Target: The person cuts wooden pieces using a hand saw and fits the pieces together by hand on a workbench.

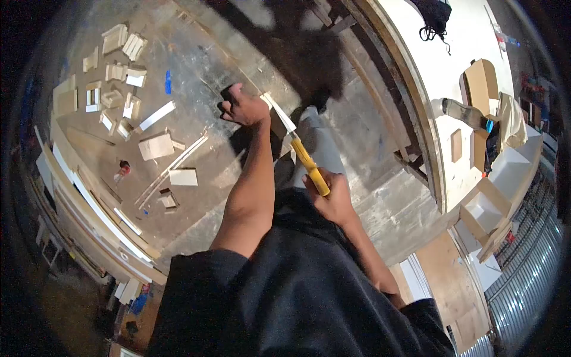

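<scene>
My right hand [333,193] is wrapped round the yellow handle of a tool [305,157], which points up and away from me. A narrow white strip [279,112] lies in line with the tool's far end; whether they touch is unclear. My left hand [245,107] is to the left of the strip, its fingers loosely bent and apart, with dark shadow around them. Nothing can be made out in it. Below the tool, a grey trouser leg [321,143] shows.
Small wooden pieces [157,146] and long strips [172,169] lie on the floor at left. A white-topped table [440,77] with a curved-looking edge stands at right, bearing cardboard [480,80] and a dark cloth [434,18]. Boards [89,184] line the left side.
</scene>
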Motion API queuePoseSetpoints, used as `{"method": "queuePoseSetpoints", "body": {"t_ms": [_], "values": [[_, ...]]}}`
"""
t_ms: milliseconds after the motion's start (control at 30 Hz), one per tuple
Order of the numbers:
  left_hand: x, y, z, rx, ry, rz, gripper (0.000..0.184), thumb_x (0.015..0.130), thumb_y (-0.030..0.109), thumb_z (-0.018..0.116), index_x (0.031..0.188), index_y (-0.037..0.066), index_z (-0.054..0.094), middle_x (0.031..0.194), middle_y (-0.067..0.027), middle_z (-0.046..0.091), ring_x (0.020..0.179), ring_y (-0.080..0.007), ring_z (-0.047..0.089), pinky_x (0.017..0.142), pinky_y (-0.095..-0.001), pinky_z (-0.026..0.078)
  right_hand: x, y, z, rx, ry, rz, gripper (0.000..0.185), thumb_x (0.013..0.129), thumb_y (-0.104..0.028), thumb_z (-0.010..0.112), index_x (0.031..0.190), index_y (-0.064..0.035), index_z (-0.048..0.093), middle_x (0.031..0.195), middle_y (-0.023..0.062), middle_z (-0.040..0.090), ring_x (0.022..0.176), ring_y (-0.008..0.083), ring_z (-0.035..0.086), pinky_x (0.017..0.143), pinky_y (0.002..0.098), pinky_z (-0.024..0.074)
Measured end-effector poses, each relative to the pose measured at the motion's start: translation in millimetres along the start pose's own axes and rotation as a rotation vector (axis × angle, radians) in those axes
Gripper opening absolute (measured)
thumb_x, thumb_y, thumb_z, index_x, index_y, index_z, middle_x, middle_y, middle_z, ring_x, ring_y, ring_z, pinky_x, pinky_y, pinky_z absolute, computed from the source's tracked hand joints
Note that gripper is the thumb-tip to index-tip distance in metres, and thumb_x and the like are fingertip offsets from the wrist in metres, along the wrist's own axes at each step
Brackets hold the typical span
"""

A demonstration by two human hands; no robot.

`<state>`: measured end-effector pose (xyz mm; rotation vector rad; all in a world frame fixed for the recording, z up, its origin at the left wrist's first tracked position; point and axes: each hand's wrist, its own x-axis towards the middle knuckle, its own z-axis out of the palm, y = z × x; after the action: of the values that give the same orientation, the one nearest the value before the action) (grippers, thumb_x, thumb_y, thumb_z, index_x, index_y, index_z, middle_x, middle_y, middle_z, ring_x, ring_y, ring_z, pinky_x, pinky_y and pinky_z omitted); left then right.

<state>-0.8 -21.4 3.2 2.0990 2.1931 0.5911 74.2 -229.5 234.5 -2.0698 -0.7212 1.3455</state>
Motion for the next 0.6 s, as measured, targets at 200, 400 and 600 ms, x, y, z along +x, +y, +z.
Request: {"method": "queuePoseSetpoints", "body": {"t_ms": [200,400,600], "values": [[11,9,7,-0.005,0.096,-0.014,0.032,0.082,0.004,0.067,0.107,0.023,0.063,0.079,-0.0069,0.068,0.097,-0.0317,0.058,0.085,-0.0469,0.035,-38,-25,-15,0.095,0.001,0.068,0.019,0.093,-0.015,0.071,0.100,0.0031,0.070,0.073,0.0214,0.066,0.060,0.0237,0.061,0.062,0.0385,0.0498],[4,5,12,-0.015,0.063,-0.017,0.034,0.080,0.005,0.070,0.108,0.023,0.062,0.083,-0.0067,0.071,0.097,-0.0324,0.058,0.084,-0.0478,0.035,-37,-29,-24,0.152,0.025,0.115,0.022,0.099,-0.018,0.069,0.095,0.0037,0.068,0.068,0.0035,0.054,0.069,0.0091,0.047,0.061,0.0315,0.0407],[9,0,15,-0.003,0.084,-0.033,0.033,0.078,0.004,0.072,0.103,0.023,0.064,0.089,-0.0042,0.072,0.097,-0.0320,0.057,0.084,-0.0484,0.035,-71,-25,-32,0.145,0.015,0.151,0.025,0.099,-0.019,0.069,0.100,0.0056,0.067,0.070,-0.0002,0.056,0.069,0.0070,0.047,0.060,0.0283,0.0394]]}}
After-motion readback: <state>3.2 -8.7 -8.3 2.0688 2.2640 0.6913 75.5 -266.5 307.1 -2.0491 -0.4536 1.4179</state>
